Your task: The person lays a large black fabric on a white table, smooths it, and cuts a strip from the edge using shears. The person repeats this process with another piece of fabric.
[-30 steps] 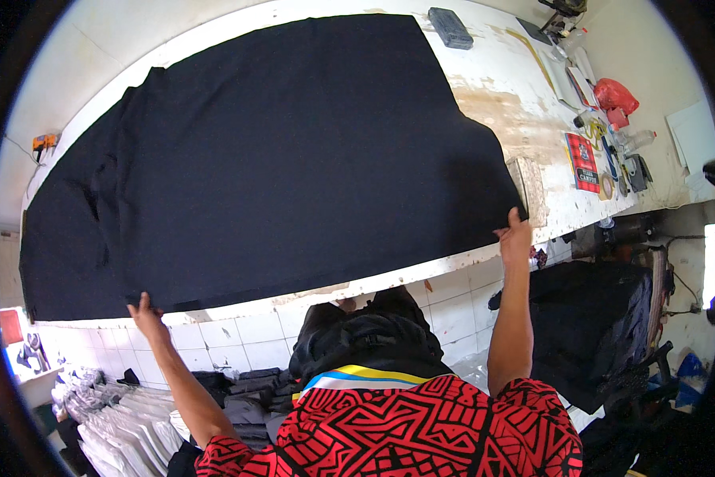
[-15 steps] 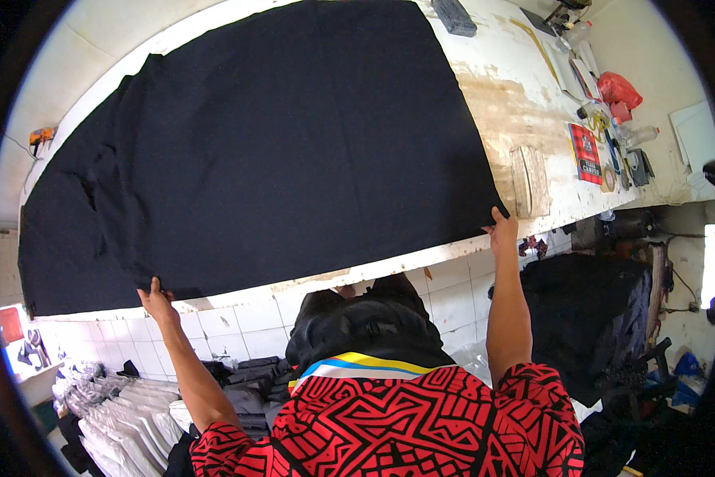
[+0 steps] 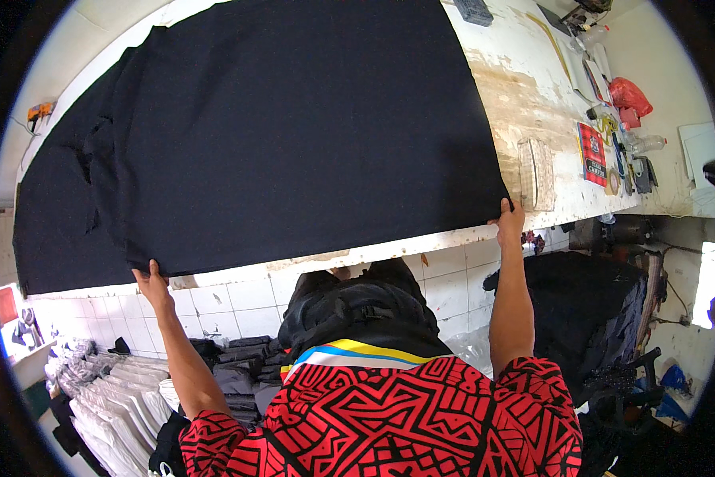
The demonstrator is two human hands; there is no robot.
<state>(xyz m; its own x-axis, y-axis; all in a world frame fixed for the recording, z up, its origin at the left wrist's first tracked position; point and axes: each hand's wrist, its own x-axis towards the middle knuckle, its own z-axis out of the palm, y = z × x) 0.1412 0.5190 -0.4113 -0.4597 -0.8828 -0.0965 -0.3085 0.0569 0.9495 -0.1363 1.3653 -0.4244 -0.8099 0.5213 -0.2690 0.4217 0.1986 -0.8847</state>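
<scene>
A large black cloth [image 3: 310, 135] lies spread over the white table, with wrinkles and raised folds toward its left side. My left hand [image 3: 152, 284] is closed on the cloth's near edge, left of centre, thumb and fingers pinching it. At the near right corner, my right hand [image 3: 510, 221] grips the same cloth between thumb and fingers. Both arms are stretched wide apart, and the near edge runs fairly straight between the hands. The far edge of the cloth is partly cut off by the top of the view.
Right of the cloth, the worn table [image 3: 505, 87] holds a pale patterned bundle [image 3: 537, 175], a red booklet [image 3: 592, 155], a red plastic bag [image 3: 629, 95] and a dark grey block [image 3: 474, 11]. Stacked white garments [image 3: 119, 397] and dark folded garments [image 3: 242, 374] sit below left; black fabric [image 3: 588, 310] is piled below right.
The whole view has shifted slightly, with the table and cloth sitting higher in it. Both hands keep their grip on the near edge; the cloth looks nearly unchanged.
</scene>
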